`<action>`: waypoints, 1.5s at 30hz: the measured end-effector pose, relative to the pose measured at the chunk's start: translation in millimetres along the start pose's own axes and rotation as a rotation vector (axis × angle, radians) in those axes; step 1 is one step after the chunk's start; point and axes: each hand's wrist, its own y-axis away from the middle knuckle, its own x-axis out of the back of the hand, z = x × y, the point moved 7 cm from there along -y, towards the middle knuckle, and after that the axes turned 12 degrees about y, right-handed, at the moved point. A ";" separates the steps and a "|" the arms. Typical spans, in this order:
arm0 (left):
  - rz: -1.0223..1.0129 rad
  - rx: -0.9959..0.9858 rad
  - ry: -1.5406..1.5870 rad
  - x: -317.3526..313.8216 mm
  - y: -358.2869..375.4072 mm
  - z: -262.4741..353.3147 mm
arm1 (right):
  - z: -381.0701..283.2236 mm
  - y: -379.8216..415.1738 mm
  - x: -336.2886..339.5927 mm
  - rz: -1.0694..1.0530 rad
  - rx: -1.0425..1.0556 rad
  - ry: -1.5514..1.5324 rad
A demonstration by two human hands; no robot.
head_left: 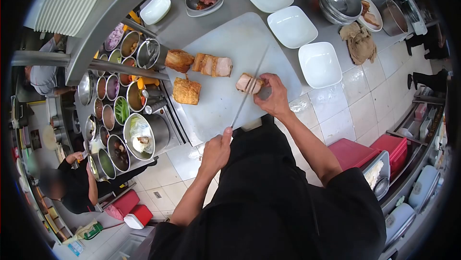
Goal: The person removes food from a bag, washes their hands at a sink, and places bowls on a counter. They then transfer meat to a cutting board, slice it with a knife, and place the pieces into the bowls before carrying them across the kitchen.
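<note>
The blue card near the lower left carries print too small to read. The left hand is closed firmly around the handle of a knife, whose blade slants over the white cutting board from its near edge toward its far corner. The right hand grips the right end of a sliced meat piece with its fingers and thumb, beside the blade. That piece lies on the board, nearer the right corner than the left edge, ahead of the left hand and just to the left of the right hand's grip; the blade crosses it, but how deep it sits cannot be told. Toward the board's left edge lie 2 browned meat blocks, well apart from both hands, and 1 row of cut meat stretches right from the farther block. Past the board's right edge, 3 white dishes form a line on the counter, with a brown cloth near the counter's right edge, close to stacked metal bowls. Metal containers of ingredients stand beyond the board's left edge.
</note>
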 end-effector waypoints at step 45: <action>-0.111 0.159 -0.111 29.3 25.4 -44.5 | -23.0 -19.7 -25.9 -0.040 0.165 0.092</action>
